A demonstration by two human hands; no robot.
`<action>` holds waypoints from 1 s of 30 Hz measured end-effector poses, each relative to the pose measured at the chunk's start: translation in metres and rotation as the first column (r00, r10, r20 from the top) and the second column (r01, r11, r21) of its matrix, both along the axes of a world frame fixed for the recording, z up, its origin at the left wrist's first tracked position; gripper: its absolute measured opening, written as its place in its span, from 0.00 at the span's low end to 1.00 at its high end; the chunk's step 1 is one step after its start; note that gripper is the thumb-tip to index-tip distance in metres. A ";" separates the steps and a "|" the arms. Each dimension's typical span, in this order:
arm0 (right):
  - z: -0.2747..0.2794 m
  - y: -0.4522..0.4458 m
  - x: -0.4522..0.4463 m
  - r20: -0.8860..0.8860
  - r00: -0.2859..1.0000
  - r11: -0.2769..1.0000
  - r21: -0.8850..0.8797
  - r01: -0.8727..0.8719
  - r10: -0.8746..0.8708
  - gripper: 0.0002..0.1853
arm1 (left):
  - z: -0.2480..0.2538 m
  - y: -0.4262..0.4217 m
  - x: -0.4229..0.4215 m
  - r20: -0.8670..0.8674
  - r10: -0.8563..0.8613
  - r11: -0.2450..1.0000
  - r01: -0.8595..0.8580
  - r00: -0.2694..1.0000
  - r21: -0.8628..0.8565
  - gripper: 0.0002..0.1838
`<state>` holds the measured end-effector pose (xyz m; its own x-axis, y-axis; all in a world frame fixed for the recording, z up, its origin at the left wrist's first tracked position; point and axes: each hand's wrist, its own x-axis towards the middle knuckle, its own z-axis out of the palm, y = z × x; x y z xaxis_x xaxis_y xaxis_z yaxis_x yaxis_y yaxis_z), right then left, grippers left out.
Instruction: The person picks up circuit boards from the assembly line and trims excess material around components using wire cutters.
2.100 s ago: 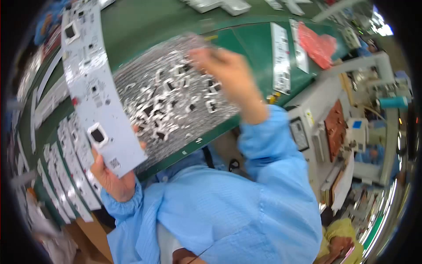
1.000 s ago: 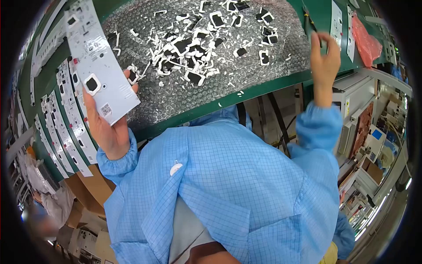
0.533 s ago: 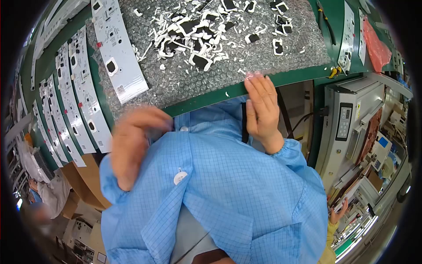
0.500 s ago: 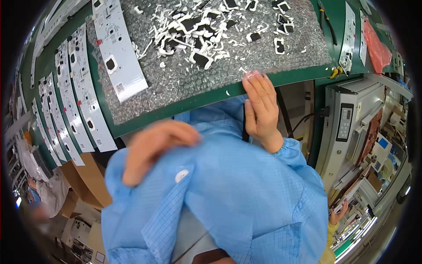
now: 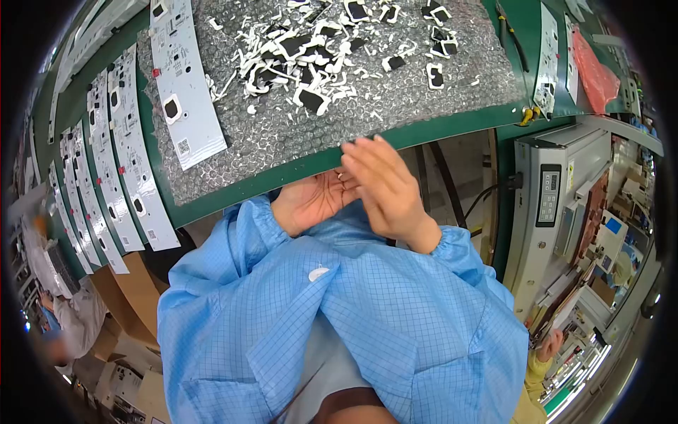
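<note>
My right hand point(image 5: 387, 189) is held at the table's front edge, its fingers stretched out side by side and nothing visible in it. Just below that edge, my left hand point(image 5: 311, 201) is turned palm up, with its fingers partly hidden behind the right hand. Its palm looks bare. Beyond both hands lies a sheet of bubble wrap point(image 5: 282, 145). A heap of white and black scraps point(image 5: 304, 60) is spread over it. A long white circuit board point(image 5: 191, 131) rests on the sheet's left side.
Several more circuit boards point(image 5: 138, 162) lie in a row on the green table point(image 5: 254, 178) at left. Pliers point(image 5: 514, 42), two boards and a red plastic bag point(image 5: 593, 74) are at right. A machine with a keypad point(image 5: 549, 194) stands below. Co-workers are visible on both sides.
My right hand has moved left from the front edge of the bubble wrap. My left hand, blurred before, has come right and turned palm up beside it.
</note>
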<state>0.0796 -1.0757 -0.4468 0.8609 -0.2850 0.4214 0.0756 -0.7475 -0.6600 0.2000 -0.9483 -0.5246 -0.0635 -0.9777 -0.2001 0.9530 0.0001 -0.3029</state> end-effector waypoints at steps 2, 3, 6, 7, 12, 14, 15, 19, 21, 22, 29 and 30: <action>-0.001 0.002 0.002 0.012 0.980 0.979 0.048 -0.198 0.198 0.18 | -0.019 0.011 0.001 0.079 -0.071 0.974 0.052 0.994 0.221 0.24; -0.004 0.001 -0.001 0.090 0.948 0.942 0.117 -0.314 0.305 0.16 | 0.039 0.003 0.008 0.518 -0.194 0.964 0.063 0.833 0.259 0.24; 0.011 -0.024 -0.006 0.191 0.960 0.969 0.103 -0.226 0.204 0.14 | 0.031 0.020 0.009 0.386 -0.417 0.896 0.301 0.823 0.327 0.14; 0.014 -0.049 -0.005 0.317 0.942 0.994 -0.021 -0.104 0.105 0.13 | 0.048 0.022 0.020 0.395 -0.595 0.804 0.509 0.700 0.307 0.12; 0.042 -0.198 0.005 0.108 0.725 0.674 -0.297 0.677 -0.680 0.15 | 0.160 -0.016 0.056 0.826 -0.511 0.859 0.134 0.237 0.494 0.15; 0.029 -0.269 0.017 0.084 0.699 0.587 -0.479 0.653 -0.710 0.24 | 0.154 -0.047 0.072 0.844 -0.497 0.855 -0.280 -0.202 0.436 0.15; 0.019 -0.294 0.027 0.016 0.669 0.575 -0.496 0.651 -0.743 0.28 | 0.147 -0.062 0.080 0.795 -0.454 0.860 -0.433 -0.402 0.272 0.16; 0.012 -0.306 0.046 -0.198 0.528 0.498 -0.694 0.520 -0.826 0.25 | 0.122 -0.097 0.090 0.538 -0.370 0.842 -0.518 -0.757 -0.151 0.14; -0.004 -0.317 0.041 -0.104 0.612 0.493 -0.703 0.512 -0.784 0.21 | 0.135 -0.087 0.096 0.274 -0.469 0.845 -0.517 -0.840 -0.138 0.19; -0.014 -0.324 0.038 -0.076 0.633 0.494 -0.700 0.516 -0.770 0.19 | 0.140 -0.079 0.111 0.283 -0.542 0.793 -0.593 -0.792 -0.140 0.19; -0.036 -0.385 0.012 -0.074 0.746 0.680 -0.477 0.556 -0.662 0.18 | 0.125 -0.017 0.208 0.085 -0.958 0.288 -0.907 -0.275 0.307 0.32; -0.028 -0.387 0.009 -0.047 0.749 0.714 -0.344 0.609 -0.661 0.18 | 0.128 -0.017 0.212 0.084 -0.960 0.280 -0.909 -0.267 0.309 0.32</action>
